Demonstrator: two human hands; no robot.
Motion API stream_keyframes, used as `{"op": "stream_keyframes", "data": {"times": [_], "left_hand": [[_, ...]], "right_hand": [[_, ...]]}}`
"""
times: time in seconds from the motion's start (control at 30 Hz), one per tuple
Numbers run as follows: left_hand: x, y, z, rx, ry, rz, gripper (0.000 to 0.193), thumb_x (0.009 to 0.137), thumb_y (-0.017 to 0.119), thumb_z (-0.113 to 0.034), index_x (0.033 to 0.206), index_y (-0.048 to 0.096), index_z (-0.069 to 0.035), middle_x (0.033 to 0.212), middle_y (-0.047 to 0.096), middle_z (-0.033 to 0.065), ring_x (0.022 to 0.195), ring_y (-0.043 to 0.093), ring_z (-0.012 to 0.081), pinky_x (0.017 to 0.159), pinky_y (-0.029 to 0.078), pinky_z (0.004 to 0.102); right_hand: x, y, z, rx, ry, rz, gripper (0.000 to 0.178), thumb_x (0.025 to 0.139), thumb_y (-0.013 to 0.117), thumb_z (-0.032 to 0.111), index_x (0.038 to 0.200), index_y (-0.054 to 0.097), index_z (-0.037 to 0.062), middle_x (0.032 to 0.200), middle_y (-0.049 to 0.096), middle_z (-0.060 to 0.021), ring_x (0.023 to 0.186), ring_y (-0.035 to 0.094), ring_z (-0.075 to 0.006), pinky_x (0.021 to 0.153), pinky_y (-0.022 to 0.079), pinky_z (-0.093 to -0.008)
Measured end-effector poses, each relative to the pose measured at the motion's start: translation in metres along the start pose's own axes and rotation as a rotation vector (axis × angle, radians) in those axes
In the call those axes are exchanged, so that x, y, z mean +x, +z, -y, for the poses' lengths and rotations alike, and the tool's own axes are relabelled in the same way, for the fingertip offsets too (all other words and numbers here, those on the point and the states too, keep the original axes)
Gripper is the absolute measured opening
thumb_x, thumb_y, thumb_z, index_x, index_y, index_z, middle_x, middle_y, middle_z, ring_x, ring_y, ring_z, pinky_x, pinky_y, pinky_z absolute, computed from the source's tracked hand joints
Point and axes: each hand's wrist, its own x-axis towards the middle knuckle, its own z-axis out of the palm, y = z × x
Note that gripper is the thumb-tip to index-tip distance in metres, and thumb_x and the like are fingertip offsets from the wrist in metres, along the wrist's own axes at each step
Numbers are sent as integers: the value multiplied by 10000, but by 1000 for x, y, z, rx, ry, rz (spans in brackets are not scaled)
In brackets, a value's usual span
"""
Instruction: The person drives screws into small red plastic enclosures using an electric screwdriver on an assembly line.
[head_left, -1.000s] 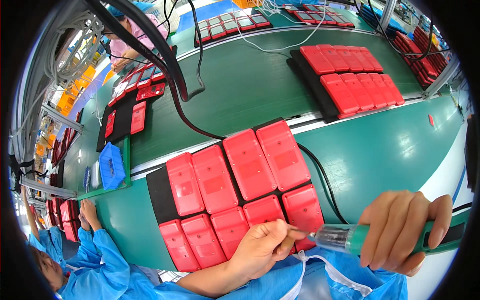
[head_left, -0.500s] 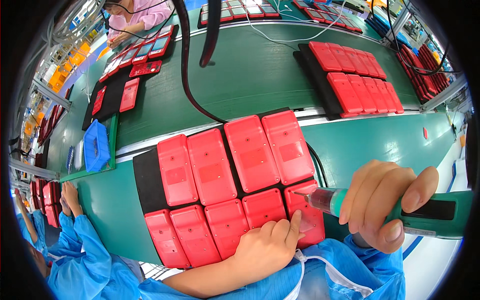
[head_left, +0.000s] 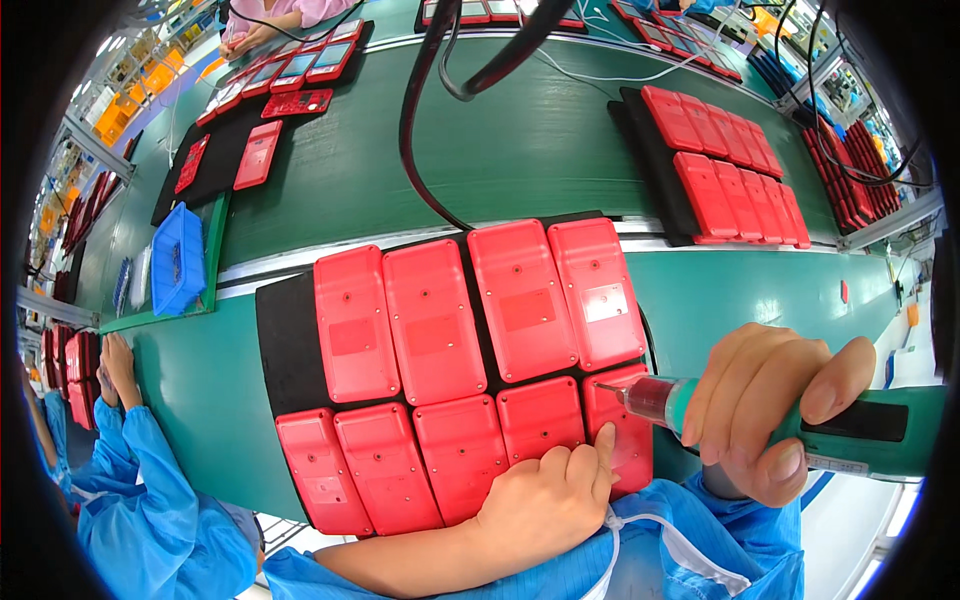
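Note:
My right hand [head_left: 770, 400] is closed around a green electric screwdriver [head_left: 865, 435] with a clear reddish collar. Its thin bit points left, over the upper part of a red device casing [head_left: 630, 450] at the near right of the group; contact with a screw cannot be made out. My left hand [head_left: 548, 495] lies over the near row, its index finger stretched onto that same casing and its other fingers loosely bent, gripping nothing. Several similar red casings [head_left: 432, 320] lie in two rows on a black mat [head_left: 290, 340], screw holes facing up.
A blue bin [head_left: 180, 260] stands at the left in a green-edged tray. Across a metal rail [head_left: 270, 280], more red casings [head_left: 740, 195] sit on a mat. A dark cable [head_left: 410, 140] hangs over the green bench. Co-workers' hands show at the left [head_left: 118, 370] and far left.
The whole view has shifted slightly, so the casings and bin sit differently in it. Both hands keep nearly the same pose, with the bit still over the near right casing.

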Motion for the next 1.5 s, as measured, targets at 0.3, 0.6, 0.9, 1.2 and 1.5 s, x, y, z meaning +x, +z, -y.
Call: {"op": "stream_keyframes", "data": {"times": [0.3, 0.6, 0.9, 1.2, 1.5], "left_hand": [[-4, 4, 0, 1, 14, -2, 456, 779, 556, -345, 1031, 590, 34, 585, 357, -12, 498, 408, 86, 343, 351, 194], [-4, 3, -1, -43, 36, 22, 524, 738, 562, -386, 1047, 582, 37, 598, 354, -9, 520, 413, 91, 354, 346, 190], [2, -15, -2, -60, -16, 34, 466, 691, 501, -241, 1031, 550, 74, 653, 433, 17, 583, 434, 137, 417, 361, 226], [-3, 1, -1, -44, -33, -40, 456, 631, 543, -189, 1018, 612, 43, 599, 345, -5, 530, 373, 97, 360, 303, 189], [-6, 3, -6, -78, 5, 76, 457, 610, 523, -130, 1018, 605, 59, 595, 386, 3, 521, 395, 100, 353, 328, 188]], "right_hand": [[10, 16, -5, -34, 107, -12, 292, 827, 594, 189, 942, 338, 110, 521, 499, 13, 364, 487, -108, 360, 435, -227], [10, 19, -4, -82, 142, -82, 309, 818, 608, 186, 914, 324, 110, 497, 480, 8, 366, 481, -113, 355, 434, -240], [9, 16, -2, -110, 85, -4, 318, 812, 616, 199, 900, 322, 118, 498, 489, 5, 350, 475, -115, 337, 434, -243], [6, 31, -5, -206, 175, -170, 322, 811, 610, 166, 865, 297, 108, 479, 443, -17, 329, 426, -122, 337, 410, -265], [9, 22, -7, -354, 251, -19, 273, 802, 563, 65, 867, 298, 78, 502, 419, -45, 366, 407, -127, 362, 394, -278]]}}
